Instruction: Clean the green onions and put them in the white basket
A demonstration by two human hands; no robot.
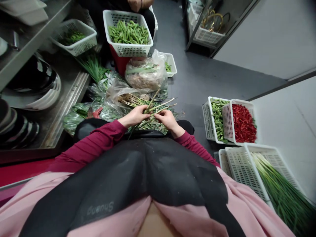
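Several thin green stalks with pale ends (161,106), which look like scallions, stick out from between my hands. My left hand (137,116) is closed around them. My right hand (168,120) pinches one pale stalk between thumb and finger, close beside the left. Under and behind my hands lies a bunch of scallions with brown roots (128,98), partly inside a clear plastic bag (116,90). Loose trimmings (155,125) are heaped just below my hands, in front of my apron.
A white basket of green peppers (128,49) stands ahead, near another person's arm (138,4). Baskets of green peppers (207,121), red chillies (228,121) and long scallions (278,154) line the right wall. A metal shelf (61,131) with bowls is at left.
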